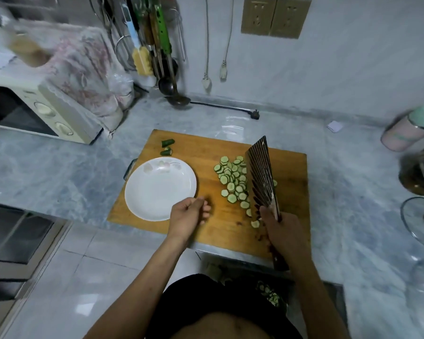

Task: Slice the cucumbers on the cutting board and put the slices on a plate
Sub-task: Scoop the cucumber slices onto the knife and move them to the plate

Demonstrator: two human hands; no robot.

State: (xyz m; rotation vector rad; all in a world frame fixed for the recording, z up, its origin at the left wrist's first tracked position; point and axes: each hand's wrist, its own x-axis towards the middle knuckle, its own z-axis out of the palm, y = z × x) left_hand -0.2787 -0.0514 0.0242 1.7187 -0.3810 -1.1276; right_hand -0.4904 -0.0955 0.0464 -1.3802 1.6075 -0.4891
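Note:
A wooden cutting board (206,148) lies on the marble counter. A white plate (157,189) rests on the board's left part with nothing on it. A pile of cucumber slices (233,179) lies on the board's right half. Two cucumber end pieces (167,146) sit at the board's far left corner. My right hand (282,231) grips a cleaver (261,177) by its handle, blade tilted and touching the right side of the slices. My left hand (190,214) hovers at the plate's near right rim, fingers loosely curled, holding nothing.
A cream microwave (47,113) under a cloth stands at the back left. Utensils (154,45) hang on the wall, a ladle (179,100) below them. A pink flask (411,128), a dark jar (419,174) and a glass lid (421,221) crowd the right edge.

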